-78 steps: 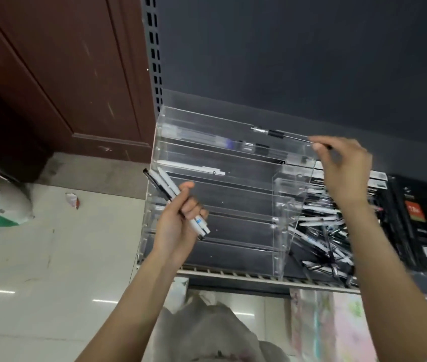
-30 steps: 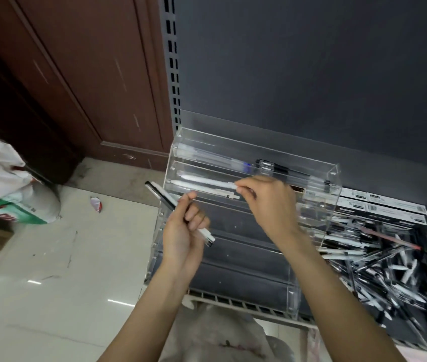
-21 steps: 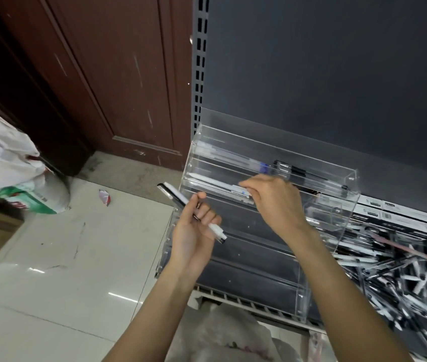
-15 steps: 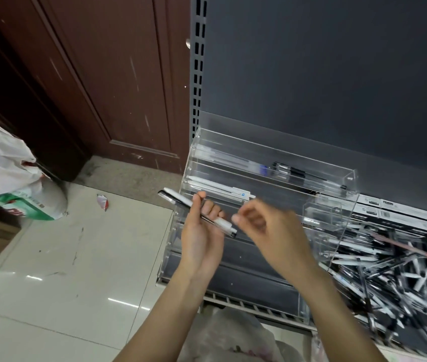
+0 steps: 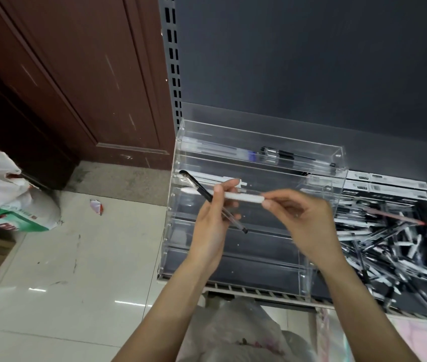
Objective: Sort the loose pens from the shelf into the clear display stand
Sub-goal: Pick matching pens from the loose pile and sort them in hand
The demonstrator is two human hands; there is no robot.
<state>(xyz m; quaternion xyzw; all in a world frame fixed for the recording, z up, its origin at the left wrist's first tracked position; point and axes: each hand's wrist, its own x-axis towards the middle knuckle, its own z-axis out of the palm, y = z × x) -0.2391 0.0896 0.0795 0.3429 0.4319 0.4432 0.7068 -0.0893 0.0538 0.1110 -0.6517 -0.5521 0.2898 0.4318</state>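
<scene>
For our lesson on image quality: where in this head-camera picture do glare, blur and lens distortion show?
Head view: bright streaks of glare lie on the glossy floor tiles; the wide lens bends the slotted shelf upright and splays both forearms; the right hand is slightly motion-softened; the loose pen pile smears toward the right edge.

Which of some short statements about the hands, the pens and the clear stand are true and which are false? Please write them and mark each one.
1. The right hand pinches one end of the white pen. True.
2. The left hand holds nothing. False: it holds the white pen and a black pen.
3. The loose pens lie on the shelf to the right of the clear stand. True.
4. The top tier of the stand is empty. False: pens lie in it.
</scene>
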